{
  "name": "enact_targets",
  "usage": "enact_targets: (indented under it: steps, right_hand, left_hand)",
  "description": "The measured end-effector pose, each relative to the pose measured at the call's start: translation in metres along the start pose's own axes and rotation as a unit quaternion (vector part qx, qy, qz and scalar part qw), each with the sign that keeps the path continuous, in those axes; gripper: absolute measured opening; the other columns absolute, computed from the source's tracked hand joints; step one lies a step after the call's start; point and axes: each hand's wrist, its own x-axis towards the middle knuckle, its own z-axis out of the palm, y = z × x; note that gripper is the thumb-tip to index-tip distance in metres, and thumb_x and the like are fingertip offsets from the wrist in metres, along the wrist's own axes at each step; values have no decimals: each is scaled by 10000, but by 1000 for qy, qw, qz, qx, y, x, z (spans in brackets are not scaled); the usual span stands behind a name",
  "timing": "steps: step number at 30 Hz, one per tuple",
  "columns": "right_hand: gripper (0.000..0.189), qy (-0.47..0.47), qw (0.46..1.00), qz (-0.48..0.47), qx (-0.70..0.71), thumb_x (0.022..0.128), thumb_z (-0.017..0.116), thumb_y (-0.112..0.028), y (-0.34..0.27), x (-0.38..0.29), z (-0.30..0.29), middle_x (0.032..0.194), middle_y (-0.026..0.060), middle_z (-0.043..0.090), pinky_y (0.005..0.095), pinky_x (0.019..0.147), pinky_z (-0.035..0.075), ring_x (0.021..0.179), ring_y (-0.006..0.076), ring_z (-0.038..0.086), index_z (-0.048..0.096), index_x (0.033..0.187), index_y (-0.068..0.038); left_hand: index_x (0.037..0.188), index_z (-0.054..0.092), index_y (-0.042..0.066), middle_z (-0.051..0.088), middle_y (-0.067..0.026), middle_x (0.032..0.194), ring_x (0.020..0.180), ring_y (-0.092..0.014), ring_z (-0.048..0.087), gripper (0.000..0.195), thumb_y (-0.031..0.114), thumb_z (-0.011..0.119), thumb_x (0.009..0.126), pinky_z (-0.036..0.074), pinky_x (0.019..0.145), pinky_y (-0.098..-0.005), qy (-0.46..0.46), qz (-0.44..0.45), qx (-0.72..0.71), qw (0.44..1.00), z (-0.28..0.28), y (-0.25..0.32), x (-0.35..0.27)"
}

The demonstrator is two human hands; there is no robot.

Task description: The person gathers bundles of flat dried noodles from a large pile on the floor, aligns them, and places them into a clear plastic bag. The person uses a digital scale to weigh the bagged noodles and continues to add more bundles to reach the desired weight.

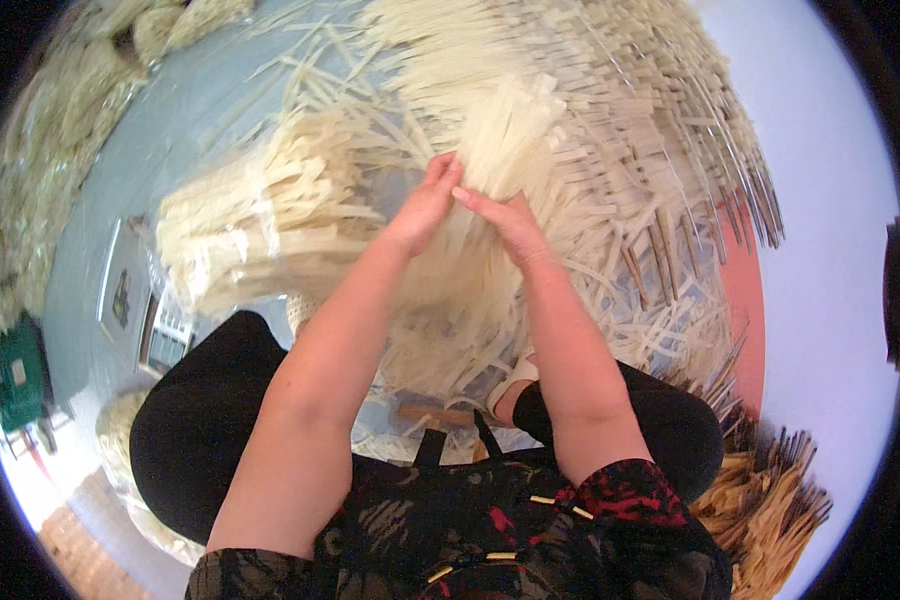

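Observation:
Both my hands meet near the middle of the view at a fanned bundle of pale, flat dried strips (506,127). My left hand (427,199) is at the bundle's left side, its fingers bent against the strips. Thumb pointing to the left hand, my right hand (511,223) grips the lower part of the bundle. Part of its fingers is hidden behind the strips. Loose ends hang blurred below the hands. To the left lies a thick pile of similar strips (270,210), with shiny clear plastic on it.
Rows of pale strips on thin sticks (660,172) lie at the upper right beside a white wall (825,187). Brown bundled strips (757,517) stand at the lower right. More pale bundles (52,150) line the far left, near a green object (19,371). Loose scraps cover the floor between my feet.

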Motion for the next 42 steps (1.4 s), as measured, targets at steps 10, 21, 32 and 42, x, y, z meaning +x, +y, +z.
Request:
enact_targets:
  steps: [10,21,32,42]
  right_hand:
    - [626,-5,981,-195,-17,678,817,-152,-145,-50,22,1130,86,620,321,889,472,1025,199,594,543,1220,0]
    - [462,-64,952,-297,-37,716,770,-54,-161,-74,103,1058,68,645,299,864,485,968,165,615,592,1139,-1]
    - [709,-100,914,-222,-324,635,783,-185,-104,17,176,1031,128,666,325,830,505,944,227,650,487,1264,-44]
    - [813,-140,705,-117,-686,700,689,-257,-60,36,219,1052,151,652,377,838,481,937,309,634,328,1424,-181]
  left_hand:
    - [1468,248,185,436,-65,1380,1253,-202,414,604,520,348,975,395,989,-376,-110,159,209,959,23,182,-91]
    - [1508,126,256,331,-139,1477,1320,-264,381,619,519,322,983,490,931,-397,-163,145,462,860,-42,248,-149]
    - [1364,437,100,541,-172,1244,1085,-314,576,576,440,541,912,508,865,-399,119,82,495,857,-187,133,-125]
    - [996,626,47,619,-24,812,729,-134,588,240,232,620,843,481,685,-273,225,-27,-117,967,-297,64,-119]
